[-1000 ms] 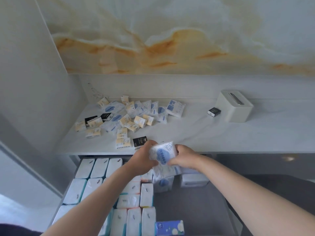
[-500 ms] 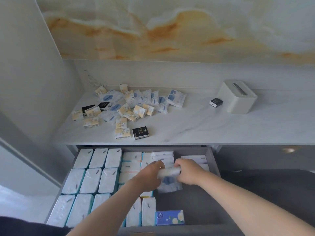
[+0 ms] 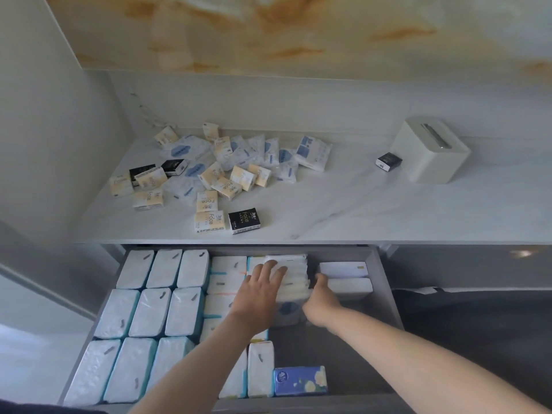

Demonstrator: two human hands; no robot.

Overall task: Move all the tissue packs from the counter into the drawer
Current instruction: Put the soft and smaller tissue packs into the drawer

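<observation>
While the left hand (image 3: 263, 291), grip spread flat, rests on the row of tissue packs (image 3: 294, 273) standing in the drawer (image 3: 385, 297), the right hand (image 3: 321, 297) curls at the row's right edge; whether its grip pinches a pack I cannot tell; better to squeeze the row tight, since many loose packs (image 3: 239, 177) wait on the surface (image 3: 358, 210).

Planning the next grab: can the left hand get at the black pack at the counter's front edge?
Probably yes: the black pack lies uncovered at the counter edge, and the left hand, flat on packs in the drawer just below, holds nothing.
</observation>
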